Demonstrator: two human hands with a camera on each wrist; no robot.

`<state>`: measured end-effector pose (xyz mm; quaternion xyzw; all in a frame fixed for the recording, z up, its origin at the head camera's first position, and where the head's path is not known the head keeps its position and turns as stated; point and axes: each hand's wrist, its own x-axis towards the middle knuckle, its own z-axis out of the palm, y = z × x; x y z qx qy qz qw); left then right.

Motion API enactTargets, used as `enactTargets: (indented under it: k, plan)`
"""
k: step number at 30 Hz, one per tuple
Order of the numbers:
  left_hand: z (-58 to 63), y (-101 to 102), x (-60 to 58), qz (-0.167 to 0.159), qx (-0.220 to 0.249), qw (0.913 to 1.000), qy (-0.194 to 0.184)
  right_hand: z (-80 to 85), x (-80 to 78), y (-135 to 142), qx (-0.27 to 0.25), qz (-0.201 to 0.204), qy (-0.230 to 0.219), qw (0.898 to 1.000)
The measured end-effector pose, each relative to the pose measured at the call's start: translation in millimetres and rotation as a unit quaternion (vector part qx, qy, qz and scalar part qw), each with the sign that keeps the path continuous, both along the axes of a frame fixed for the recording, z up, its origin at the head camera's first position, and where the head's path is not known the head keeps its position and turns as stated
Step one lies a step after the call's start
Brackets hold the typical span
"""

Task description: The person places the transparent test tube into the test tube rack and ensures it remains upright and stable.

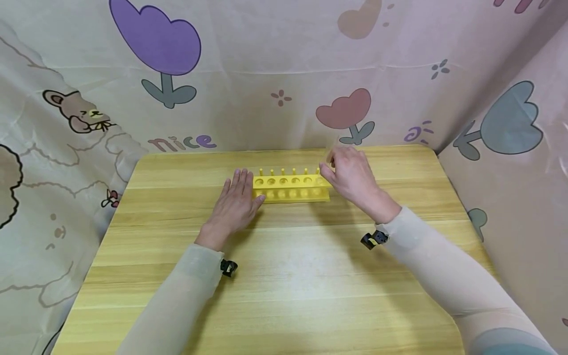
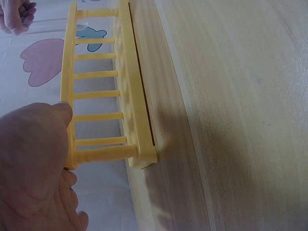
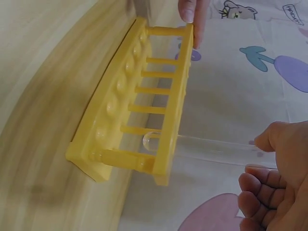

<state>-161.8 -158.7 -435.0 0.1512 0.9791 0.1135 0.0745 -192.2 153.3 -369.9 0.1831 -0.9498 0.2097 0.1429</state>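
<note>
A yellow test tube rack [image 1: 291,187] with a row of holes and upright pegs stands on the wooden table. At its left end, my left hand [image 1: 234,204] grips the upper shelf, thumb on the front edge and fingers on the far side. My right hand [image 1: 355,172] is over the rack's right end. Between its thumb and curled fingers it pinches a clear test tube [image 3: 216,150]. In the right wrist view, the tube's rounded bottom passes through the end hole of the upper shelf and shows above the lower shelf.
The wooden table [image 1: 284,266] reaches toward me in front of the rack. A printed cloth [image 1: 248,108] hangs right behind the table's back edge, with more cloth along both sides. Small black wrist devices [image 1: 374,239] sit at both sleeves.
</note>
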Motion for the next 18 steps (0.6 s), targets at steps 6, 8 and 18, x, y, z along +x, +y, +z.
enactTargets:
  k: [6,8,18]
  plan:
    - [-0.3,0,-0.1,0.001,0.002,1.0,-0.001,-8.3,0.3,0,0.011,0.0,-0.019,1.0]
    - [-0.5,0,-0.4,0.001,0.002,1.0,-0.003,-10.9,0.2,-1,0.014,-0.001,-0.023,1.0]
    - [0.0,0,0.0,0.001,-0.002,1.0,-0.006,-22.7,-0.4,-3,0.023,0.0,-0.034,0.999]
